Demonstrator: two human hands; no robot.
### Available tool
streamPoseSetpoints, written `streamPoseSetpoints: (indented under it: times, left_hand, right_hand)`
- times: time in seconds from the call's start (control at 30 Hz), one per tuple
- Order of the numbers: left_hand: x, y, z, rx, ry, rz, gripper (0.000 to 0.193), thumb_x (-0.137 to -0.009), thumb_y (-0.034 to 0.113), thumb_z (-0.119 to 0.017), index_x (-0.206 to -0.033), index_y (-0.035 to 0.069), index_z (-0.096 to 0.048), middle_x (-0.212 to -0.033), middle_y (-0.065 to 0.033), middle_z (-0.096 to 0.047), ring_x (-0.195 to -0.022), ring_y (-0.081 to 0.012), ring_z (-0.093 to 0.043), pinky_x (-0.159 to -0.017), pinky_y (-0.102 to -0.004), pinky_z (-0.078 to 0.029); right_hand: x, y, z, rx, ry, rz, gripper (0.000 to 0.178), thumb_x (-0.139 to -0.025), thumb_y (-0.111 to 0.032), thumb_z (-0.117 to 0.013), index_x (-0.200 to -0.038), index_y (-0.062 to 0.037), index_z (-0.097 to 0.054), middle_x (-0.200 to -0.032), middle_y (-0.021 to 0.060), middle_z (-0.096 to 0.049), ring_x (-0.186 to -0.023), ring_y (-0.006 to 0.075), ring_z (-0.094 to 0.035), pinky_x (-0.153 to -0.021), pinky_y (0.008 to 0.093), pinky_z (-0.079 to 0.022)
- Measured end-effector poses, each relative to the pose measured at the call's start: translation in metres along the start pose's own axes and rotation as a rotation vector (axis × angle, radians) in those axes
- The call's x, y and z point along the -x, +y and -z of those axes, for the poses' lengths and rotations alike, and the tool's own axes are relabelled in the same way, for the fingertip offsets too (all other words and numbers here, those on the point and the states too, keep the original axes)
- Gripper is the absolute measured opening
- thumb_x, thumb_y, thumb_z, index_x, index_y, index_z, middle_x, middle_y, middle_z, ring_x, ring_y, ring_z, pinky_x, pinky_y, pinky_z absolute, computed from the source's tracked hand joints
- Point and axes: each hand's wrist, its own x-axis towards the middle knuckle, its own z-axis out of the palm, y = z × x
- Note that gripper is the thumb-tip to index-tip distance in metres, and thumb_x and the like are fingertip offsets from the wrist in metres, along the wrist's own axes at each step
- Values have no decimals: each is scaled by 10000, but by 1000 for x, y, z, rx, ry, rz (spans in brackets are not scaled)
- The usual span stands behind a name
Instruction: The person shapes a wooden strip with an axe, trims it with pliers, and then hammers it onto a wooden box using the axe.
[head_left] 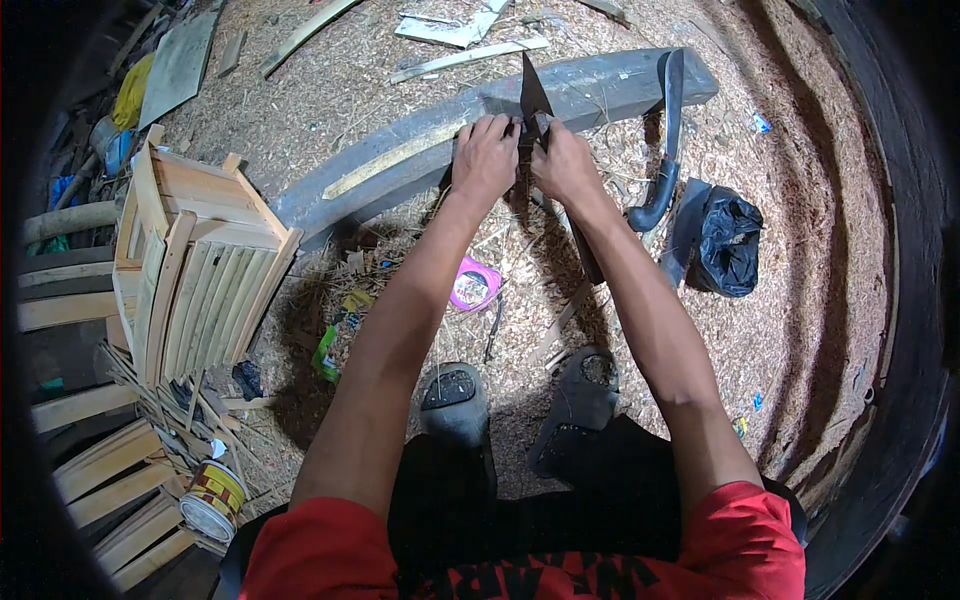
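My right hand [568, 165] is closed around the near end of a dark pointed blade [536, 92], its tip directed away from me over a long grey timber beam [590, 85]. Close beside it, my left hand [487, 158] has curled fingers at the beam's near side; what they hold, if anything, is hidden. Under my right wrist, a dark narrow bar [588, 255] is partly covered. A machete [674, 100] with a curved black handle leans across the beam's right end. On the wood shavings between my forearms lies a pink tape measure [475, 284].
An open black plastic bag [728, 240] stands at the right. To the left are a slatted wooden piece [210, 270], several stacked wood strips and a yellow-and-red tin [213, 500]. Loose boards [455, 25] lie beyond the beam. My sandalled feet are below my hands.
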Motion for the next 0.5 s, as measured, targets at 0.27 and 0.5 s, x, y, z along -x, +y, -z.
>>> streamPoseSetpoints:
  times: [0.27,0.5]
  left_hand:
    - [-2,1,4,24,-159,51,338,-832,116,-637,-1158,40,-683,-1124,-145,-617,-1119,-295,-534,-954,-426,-403]
    - [1,1,3,-25,-73,7,352,-821,101,-625,-1162,31,-676,-1134,-83,-631,-1096,-238,-535,-932,-393,-406]
  right_hand:
    - [1,-6,1,13,-12,3,286,-806,-78,-635,-988,134,-578,-894,363,-649,-914,509,-645,-815,520,-542]
    - [1,-12,3,44,-21,-17,307,-808,-110,-653,-992,126,-584,-911,365,-649,-920,507,-647,-833,525,-537]
